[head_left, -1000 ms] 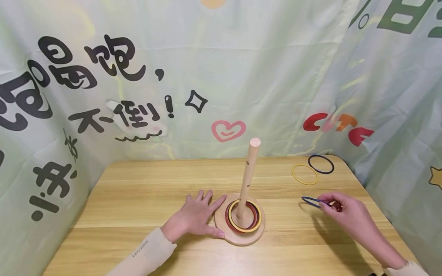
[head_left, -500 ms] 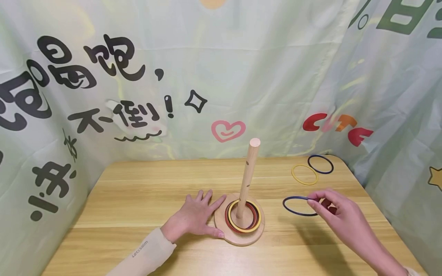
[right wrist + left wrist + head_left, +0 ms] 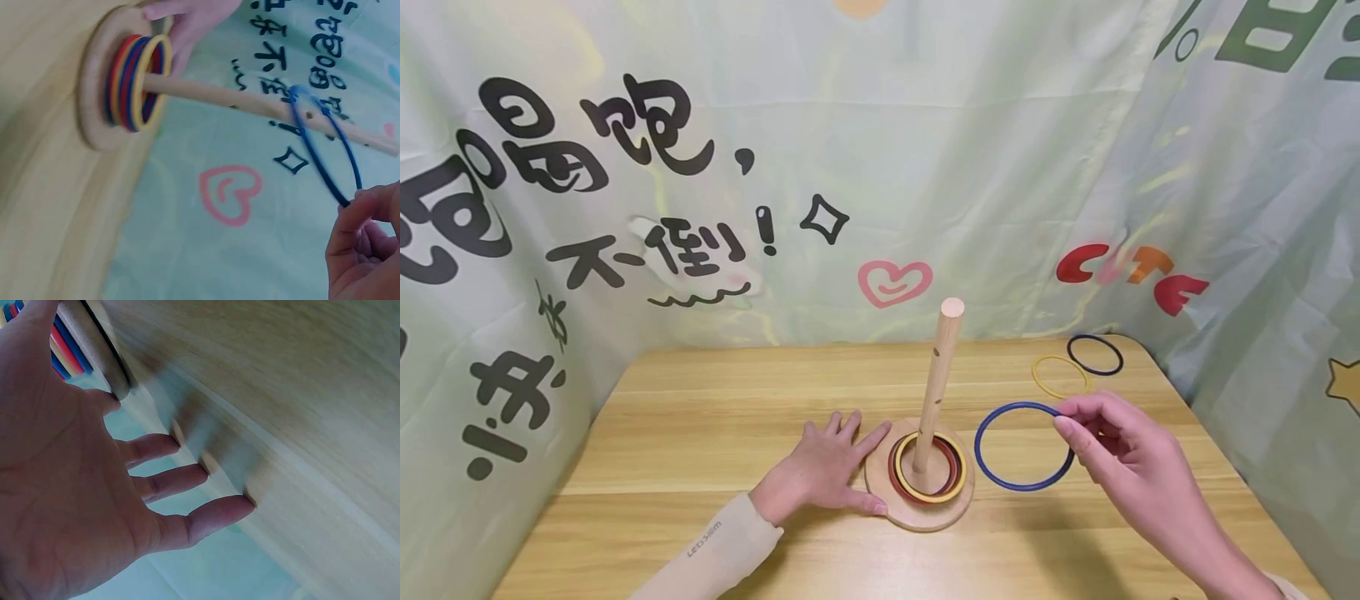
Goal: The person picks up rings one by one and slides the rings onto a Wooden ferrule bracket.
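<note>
A blue ring (image 3: 1024,487) is pinched at its right edge between the thumb and fingers of my right hand (image 3: 1138,454), held above the table just right of the wooden peg (image 3: 942,358). The peg stands upright on a round wooden base (image 3: 925,521). Around its foot lies a stack of rings (image 3: 134,84) in red, blue and yellow, with a yellow one on top. My left hand (image 3: 827,471) is spread on the table, thumb and index finger touching the base's left edge. In the left wrist view, the fingertips (image 3: 240,503) rest on the wood.
A yellow ring (image 3: 1036,377) and a dark blue ring (image 3: 1095,373) lie flat at the table's back right. A printed curtain (image 3: 985,167) hangs behind and along both sides of the wooden table (image 3: 700,383).
My right hand has lifted the blue ring and carried it left toward the peg, turning it so its opening faces the camera more. My left hand stays in place.
</note>
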`<state>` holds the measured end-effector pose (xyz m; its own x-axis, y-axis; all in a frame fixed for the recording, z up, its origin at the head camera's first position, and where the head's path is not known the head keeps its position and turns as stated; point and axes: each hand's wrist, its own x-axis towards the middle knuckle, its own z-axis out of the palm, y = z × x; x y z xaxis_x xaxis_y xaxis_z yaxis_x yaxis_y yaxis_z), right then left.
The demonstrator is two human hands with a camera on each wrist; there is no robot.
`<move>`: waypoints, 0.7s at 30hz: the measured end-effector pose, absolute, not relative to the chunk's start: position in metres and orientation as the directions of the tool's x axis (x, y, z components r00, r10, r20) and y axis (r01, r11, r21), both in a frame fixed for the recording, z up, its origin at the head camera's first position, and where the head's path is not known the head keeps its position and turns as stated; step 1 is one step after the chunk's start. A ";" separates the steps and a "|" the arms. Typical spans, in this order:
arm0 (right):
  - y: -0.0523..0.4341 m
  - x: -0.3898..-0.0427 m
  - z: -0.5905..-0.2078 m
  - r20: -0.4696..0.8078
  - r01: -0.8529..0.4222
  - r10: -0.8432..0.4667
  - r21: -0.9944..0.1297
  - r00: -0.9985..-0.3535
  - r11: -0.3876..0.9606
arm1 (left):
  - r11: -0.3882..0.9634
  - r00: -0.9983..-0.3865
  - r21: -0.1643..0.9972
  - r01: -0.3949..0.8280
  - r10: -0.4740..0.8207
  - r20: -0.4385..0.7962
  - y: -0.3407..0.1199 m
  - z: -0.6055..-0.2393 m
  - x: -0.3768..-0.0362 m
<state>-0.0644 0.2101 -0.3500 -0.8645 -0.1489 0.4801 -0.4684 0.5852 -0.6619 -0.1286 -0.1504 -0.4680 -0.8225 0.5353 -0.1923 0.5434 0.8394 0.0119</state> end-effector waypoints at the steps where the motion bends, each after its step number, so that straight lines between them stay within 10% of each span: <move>1: 0.208 -0.064 -0.347 0.481 -0.474 -0.149 -0.679 -0.864 0.561 | 0.839 -0.822 0.013 0.545 0.537 -0.192 -0.150 -0.468 -0.129; 21: 0.150 -0.074 -0.276 0.571 -0.587 -0.152 -0.747 -0.807 0.311 | 0.840 -0.822 0.013 0.542 0.533 -0.198 -0.150 -0.468 -0.129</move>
<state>-0.0738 0.1495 -0.2763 -0.8070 -0.1519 0.5707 -0.5871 0.3110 -0.7474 -0.1289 -0.1502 -0.4677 -0.8223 0.5335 -0.1979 0.5420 0.8403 0.0132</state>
